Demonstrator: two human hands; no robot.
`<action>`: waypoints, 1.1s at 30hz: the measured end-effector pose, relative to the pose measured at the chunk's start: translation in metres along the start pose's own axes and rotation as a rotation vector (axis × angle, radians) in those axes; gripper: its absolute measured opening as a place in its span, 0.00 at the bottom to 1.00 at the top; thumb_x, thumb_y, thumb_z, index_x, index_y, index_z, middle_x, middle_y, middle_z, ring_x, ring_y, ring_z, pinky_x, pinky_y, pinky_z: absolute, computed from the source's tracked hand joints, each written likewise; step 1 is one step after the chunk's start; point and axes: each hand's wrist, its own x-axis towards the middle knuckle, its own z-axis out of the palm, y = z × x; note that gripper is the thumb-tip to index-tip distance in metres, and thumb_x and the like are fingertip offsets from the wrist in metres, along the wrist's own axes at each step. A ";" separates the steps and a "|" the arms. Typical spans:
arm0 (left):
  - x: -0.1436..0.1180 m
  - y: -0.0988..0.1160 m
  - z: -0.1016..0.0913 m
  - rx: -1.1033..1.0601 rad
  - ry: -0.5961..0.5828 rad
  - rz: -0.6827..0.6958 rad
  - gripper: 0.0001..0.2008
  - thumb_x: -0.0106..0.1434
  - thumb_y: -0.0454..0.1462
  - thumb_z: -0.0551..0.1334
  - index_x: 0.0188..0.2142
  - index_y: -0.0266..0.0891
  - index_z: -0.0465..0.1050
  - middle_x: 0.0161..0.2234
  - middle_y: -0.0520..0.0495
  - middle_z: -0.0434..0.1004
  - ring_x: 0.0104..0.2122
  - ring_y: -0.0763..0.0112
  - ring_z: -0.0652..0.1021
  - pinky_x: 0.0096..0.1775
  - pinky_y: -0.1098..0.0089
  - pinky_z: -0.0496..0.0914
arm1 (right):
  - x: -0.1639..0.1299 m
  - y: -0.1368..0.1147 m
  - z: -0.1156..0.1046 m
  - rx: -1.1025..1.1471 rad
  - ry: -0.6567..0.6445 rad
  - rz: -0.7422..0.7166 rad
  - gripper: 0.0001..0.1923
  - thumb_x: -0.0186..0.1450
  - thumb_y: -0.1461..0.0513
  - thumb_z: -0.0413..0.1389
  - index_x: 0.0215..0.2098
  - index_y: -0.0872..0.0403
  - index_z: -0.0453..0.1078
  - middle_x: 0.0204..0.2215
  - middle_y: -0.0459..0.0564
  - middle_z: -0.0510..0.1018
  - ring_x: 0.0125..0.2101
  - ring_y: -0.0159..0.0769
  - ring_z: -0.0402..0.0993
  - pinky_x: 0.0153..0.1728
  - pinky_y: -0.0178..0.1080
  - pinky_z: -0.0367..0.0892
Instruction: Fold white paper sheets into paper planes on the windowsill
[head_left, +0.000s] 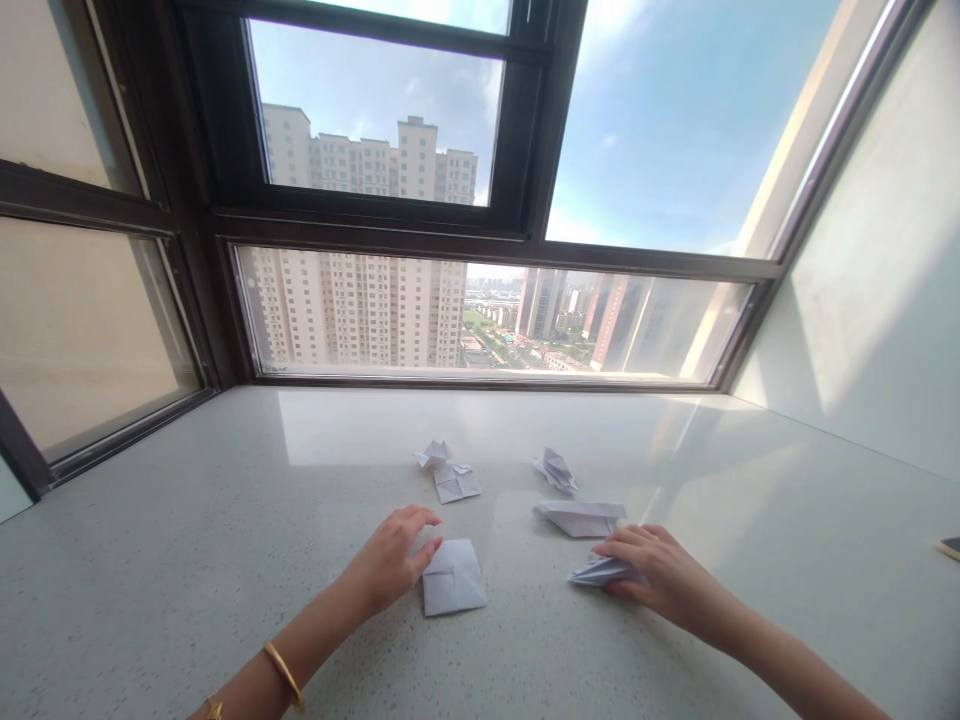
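Note:
My left hand (397, 560) hovers at the upper left edge of a flat square of folded white paper (454, 578); its thumb and fingers are apart. On the right, my right hand (649, 565) has its fingers around a pointed piece of folded paper (596, 571) that lies low over the sill. Part of that piece is hidden under the fingers. Just beyond it lies a long folded paper boat shape (581, 518). Farther back are a smaller crumpled-looking folded paper (555, 469) and, to the left, a folded paper figure with a square base (456, 485).
The pieces lie on a pale speckled windowsill (225, 600). A dark window frame (480, 382) bounds it at the back, and a white wall (885, 300) on the right. A small dark-edged object (951, 547) sits at the far right edge.

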 end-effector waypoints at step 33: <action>-0.003 0.000 -0.001 0.028 -0.046 -0.146 0.18 0.57 0.40 0.52 0.45 0.35 0.67 0.47 0.39 0.70 0.48 0.62 0.68 0.50 0.64 0.59 | 0.048 -0.087 -0.019 0.080 0.180 -0.079 0.14 0.62 0.57 0.48 0.43 0.53 0.68 0.40 0.53 0.75 0.41 0.41 0.69 0.44 0.45 0.59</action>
